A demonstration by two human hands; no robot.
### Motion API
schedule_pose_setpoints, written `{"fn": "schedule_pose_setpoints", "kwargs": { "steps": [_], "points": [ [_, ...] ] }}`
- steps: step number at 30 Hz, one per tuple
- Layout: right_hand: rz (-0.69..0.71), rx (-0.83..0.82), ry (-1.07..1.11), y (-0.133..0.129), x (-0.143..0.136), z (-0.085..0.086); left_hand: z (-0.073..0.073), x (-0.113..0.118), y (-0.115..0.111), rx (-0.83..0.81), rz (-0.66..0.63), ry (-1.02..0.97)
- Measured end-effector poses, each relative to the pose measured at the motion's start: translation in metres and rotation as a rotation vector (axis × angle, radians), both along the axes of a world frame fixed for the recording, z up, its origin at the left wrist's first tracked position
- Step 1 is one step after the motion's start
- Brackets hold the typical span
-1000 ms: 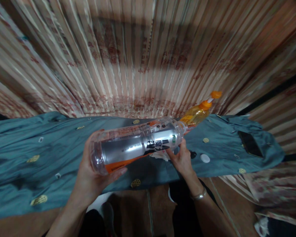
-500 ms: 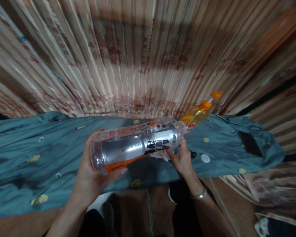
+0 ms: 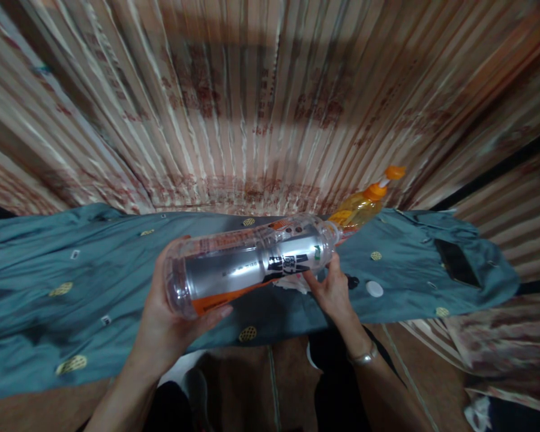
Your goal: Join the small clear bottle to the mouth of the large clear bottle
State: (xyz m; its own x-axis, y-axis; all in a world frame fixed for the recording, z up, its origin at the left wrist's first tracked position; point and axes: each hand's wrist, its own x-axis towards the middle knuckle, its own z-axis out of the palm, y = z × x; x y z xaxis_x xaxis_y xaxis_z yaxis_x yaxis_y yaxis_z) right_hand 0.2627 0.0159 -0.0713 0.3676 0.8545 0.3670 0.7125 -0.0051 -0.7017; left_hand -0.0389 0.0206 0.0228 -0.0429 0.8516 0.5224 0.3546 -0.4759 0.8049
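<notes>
A large clear plastic bottle with a silver and orange label lies tilted across the middle of the view, its neck to the right and slightly higher than its base. My left hand is wrapped round the base end, thumb along the underside. At the neck end, my right hand grips the lower side near the shoulder; some of its fingers are hidden behind the bottle. Just beyond the neck stands a yellow bottle with an orange pump top, its lower part covered by the plastic bottle.
A green patterned cloth covers the long surface. On it, to the right, are a white round lid, a small black object and a dark phone. Crumpled white tissue lies under the bottle. Pleated curtains hang behind.
</notes>
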Motion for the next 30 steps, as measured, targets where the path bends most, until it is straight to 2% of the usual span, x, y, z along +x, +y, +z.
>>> {"fn": "schedule_pose_setpoints", "kwargs": {
  "steps": [10, 15, 22, 25, 30],
  "points": [
    [-0.004, 0.005, -0.020, 0.001, 0.001, -0.001, 0.002, 0.001, -0.002, -0.077, 0.018, -0.013],
    [0.004, -0.007, -0.002, 0.000, 0.001, 0.001, 0.000, 0.002, -0.001, -0.033, 0.047, -0.020],
    [0.002, -0.006, -0.009, 0.000, 0.000, 0.001, 0.004, 0.001, -0.002, -0.106, 0.030, -0.050],
    [0.003, -0.006, -0.009, 0.000, 0.000, 0.001, 0.003, -0.004, -0.001, -0.129, -0.025, 0.002],
    [0.007, -0.003, -0.009, 0.000, 0.001, 0.000, -0.002, -0.014, 0.003, -0.022, -0.081, 0.129]
  ]
}}
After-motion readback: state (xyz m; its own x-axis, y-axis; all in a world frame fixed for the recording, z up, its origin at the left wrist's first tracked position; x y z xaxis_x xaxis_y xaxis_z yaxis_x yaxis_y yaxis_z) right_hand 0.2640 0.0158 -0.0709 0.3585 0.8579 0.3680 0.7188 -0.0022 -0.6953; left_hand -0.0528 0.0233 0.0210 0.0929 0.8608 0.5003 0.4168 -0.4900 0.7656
